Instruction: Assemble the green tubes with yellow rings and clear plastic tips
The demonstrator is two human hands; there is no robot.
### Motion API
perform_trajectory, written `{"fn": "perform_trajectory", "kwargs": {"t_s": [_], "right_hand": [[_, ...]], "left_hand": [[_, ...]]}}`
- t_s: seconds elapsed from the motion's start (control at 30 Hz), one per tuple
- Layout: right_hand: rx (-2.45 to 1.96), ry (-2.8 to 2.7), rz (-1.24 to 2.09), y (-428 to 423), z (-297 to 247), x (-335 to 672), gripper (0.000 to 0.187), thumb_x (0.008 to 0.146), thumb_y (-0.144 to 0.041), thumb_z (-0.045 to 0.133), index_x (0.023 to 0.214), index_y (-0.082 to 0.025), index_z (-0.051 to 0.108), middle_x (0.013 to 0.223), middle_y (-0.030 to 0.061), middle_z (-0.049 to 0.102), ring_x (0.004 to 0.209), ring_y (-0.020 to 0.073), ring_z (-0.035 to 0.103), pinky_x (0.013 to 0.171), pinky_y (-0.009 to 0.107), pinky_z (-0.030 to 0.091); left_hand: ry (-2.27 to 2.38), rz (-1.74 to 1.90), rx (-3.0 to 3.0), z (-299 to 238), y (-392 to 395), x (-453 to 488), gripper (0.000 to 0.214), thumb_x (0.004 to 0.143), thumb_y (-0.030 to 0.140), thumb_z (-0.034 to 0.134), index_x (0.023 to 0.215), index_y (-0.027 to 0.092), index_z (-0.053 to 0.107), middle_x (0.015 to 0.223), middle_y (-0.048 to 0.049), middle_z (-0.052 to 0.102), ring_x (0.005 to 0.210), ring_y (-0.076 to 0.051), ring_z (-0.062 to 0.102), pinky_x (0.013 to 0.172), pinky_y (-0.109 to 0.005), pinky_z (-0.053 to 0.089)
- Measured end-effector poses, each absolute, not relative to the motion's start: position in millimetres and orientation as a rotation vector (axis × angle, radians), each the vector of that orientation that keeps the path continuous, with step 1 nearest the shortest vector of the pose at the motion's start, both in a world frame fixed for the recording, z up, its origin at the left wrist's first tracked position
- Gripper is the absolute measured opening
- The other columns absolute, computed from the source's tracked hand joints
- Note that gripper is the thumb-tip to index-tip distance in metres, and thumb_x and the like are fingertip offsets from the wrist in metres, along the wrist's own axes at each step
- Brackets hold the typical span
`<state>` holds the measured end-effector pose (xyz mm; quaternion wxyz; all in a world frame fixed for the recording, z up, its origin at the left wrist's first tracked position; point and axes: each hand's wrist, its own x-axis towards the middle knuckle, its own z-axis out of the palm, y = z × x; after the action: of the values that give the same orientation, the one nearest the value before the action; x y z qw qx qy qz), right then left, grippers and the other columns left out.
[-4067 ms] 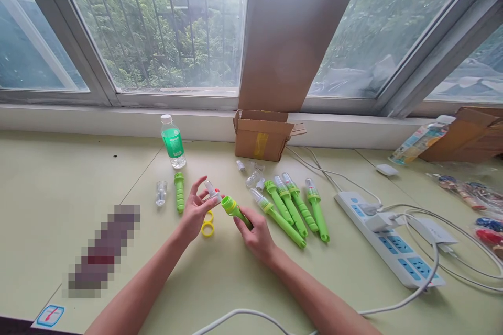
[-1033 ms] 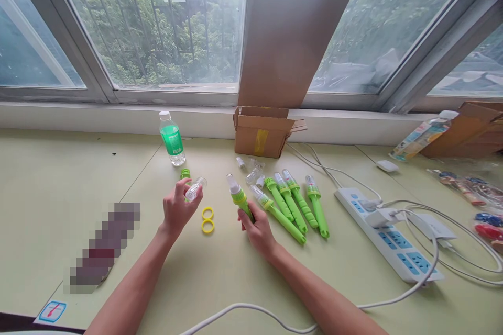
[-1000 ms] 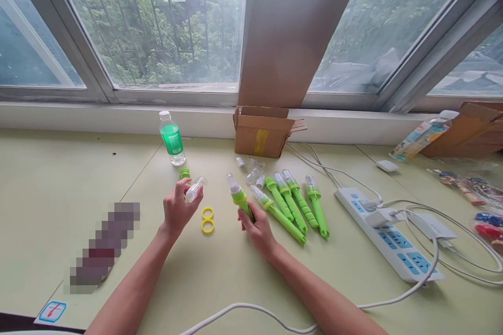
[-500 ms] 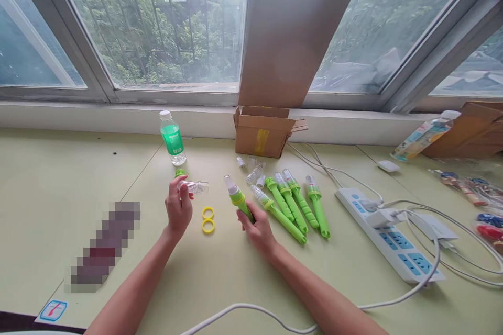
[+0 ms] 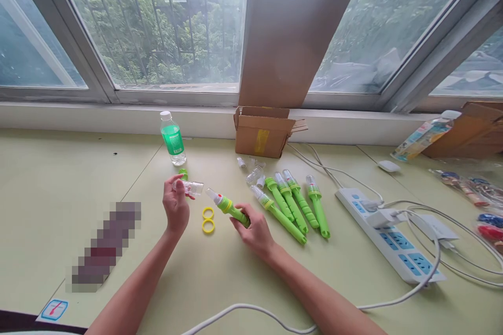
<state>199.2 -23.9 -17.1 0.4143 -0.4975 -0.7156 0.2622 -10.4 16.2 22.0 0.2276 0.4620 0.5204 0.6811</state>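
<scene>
My left hand (image 5: 176,207) is closed around a clear plastic tube-shaped cover (image 5: 192,188), its open end turned right. A green light stick (image 5: 232,210) lies in the grip of my right hand (image 5: 255,230); its clear tip points up and left at the cover, with a small gap between them. Below that gap, two yellow rings (image 5: 208,226) rest on the table. Just behind my left fingers sits a small green part (image 5: 183,173). To the right of my right hand lie several green sticks (image 5: 283,214), most of them with clear covers.
Loose clear covers (image 5: 255,174) lie in front of a small cardboard box (image 5: 259,136). A bottle with a green label (image 5: 173,138) stands at the back left. On the right are a power strip (image 5: 385,235) and looping white cables.
My right hand has tilted the light stick leftward, bringing its tip close to the clear cover. My left hand has shifted slightly left with the cover.
</scene>
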Motion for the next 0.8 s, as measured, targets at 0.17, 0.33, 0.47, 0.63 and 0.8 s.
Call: {"fn": "perform_trajectory", "kwargs": {"t_s": [0.17, 0.33, 0.47, 0.63, 0.8], "right_hand": [[-1.259, -1.847, 0.594, -25.3, -17.6, 198.8, 0.016, 0.081, -0.028, 0.059, 0.096, -0.023, 0.059, 0.065, -0.0011, 0.062, 0.048, 0.0135, 0.048, 0.049, 0.024, 0.034], [-1.289, -1.822, 0.522, -25.0, -21.4, 200.7, 0.016, 0.083, -0.031, 0.057, 0.095, -0.02, 0.058, 0.071, 0.0025, 0.063, 0.054, 0.0157, 0.053, 0.05, 0.025, 0.039], [-1.277, -1.85, 0.483, -25.8, -18.4, 201.2, 0.019, 0.087, -0.033, 0.054, 0.099, -0.02, 0.061, 0.084, 0.0072, 0.066, 0.072, 0.0201, 0.06, 0.06, 0.027, 0.044], [-1.262, -1.886, 0.473, -25.3, -15.5, 201.1, 0.02, 0.089, -0.03, 0.053, 0.104, -0.02, 0.06, 0.088, 0.0081, 0.066, 0.079, 0.0217, 0.062, 0.071, 0.031, 0.047], [-1.294, -1.857, 0.454, -24.3, -18.4, 201.5, 0.021, 0.084, -0.029, 0.059, 0.102, -0.019, 0.056, 0.087, 0.0073, 0.063, 0.074, 0.0213, 0.06, 0.066, 0.031, 0.047]], "left_hand": [[1.23, 1.447, 1.471, 17.4, 8.2, 5.7, 0.039, 0.079, 0.043, 0.064, 0.109, 0.021, 0.054, 0.074, 0.001, 0.056, 0.059, -0.012, 0.059, 0.055, -0.025, 0.055], [1.11, 1.345, 1.326, 12.1, 5.3, 17.0, 0.05, 0.075, 0.041, 0.069, 0.115, 0.021, 0.047, 0.075, 0.0012, 0.06, 0.066, -0.015, 0.064, 0.058, -0.028, 0.056], [1.081, 1.357, 1.261, 10.9, 8.5, 15.1, 0.053, 0.073, 0.04, 0.071, 0.116, 0.022, 0.045, 0.078, 0.0002, 0.064, 0.067, -0.016, 0.065, 0.059, -0.028, 0.056], [1.023, 1.356, 1.19, 7.8, 11.9, 15.1, 0.05, 0.073, 0.039, 0.071, 0.111, 0.02, 0.044, 0.081, -0.0023, 0.067, 0.069, -0.016, 0.066, 0.06, -0.029, 0.056], [0.981, 1.323, 1.122, 5.4, 13.0, 16.4, 0.048, 0.074, 0.039, 0.072, 0.107, 0.019, 0.043, 0.085, -0.0046, 0.07, 0.074, -0.018, 0.068, 0.069, -0.034, 0.057]]}}
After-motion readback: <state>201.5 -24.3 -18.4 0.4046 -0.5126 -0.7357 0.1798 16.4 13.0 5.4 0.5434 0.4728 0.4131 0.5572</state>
